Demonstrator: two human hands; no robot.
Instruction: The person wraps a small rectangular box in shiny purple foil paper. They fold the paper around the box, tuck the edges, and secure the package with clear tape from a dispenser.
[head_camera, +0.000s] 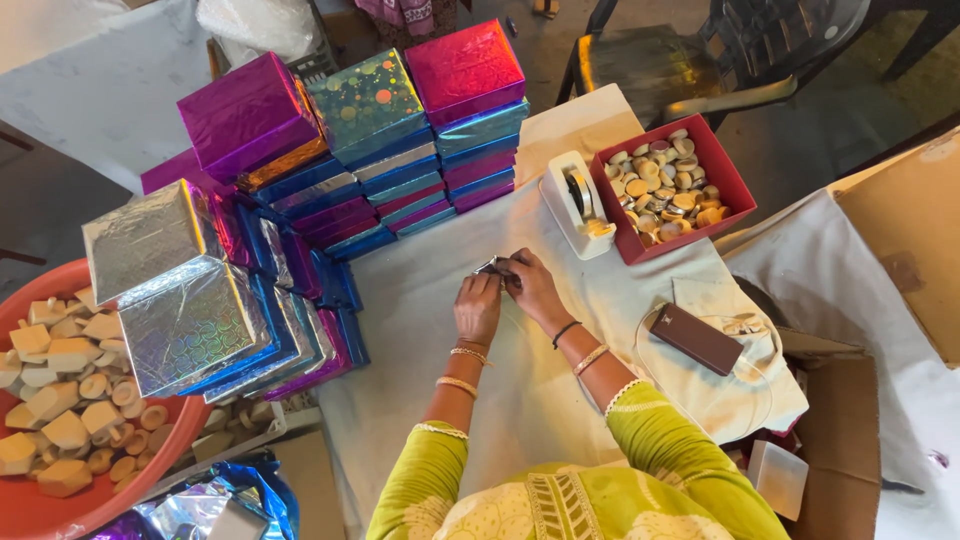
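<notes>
Both hands, left hand (477, 305) and right hand (535, 288), pinch a small silvery piece (494, 266); tape dispenser (577, 203) and red box (670, 187) beyond.

At the centre of a white-clothed table (430, 300), the left hand (477, 308) and right hand (533, 288) meet, pinching a small silvery piece (494, 266). At one o'clock stand a white tape dispenser (577, 205) and a red box of round discs (672, 187); stacked foil-wrapped boxes (380, 150) fill eleven o'clock; a brown wallet (697, 338) lies at three.
</notes>
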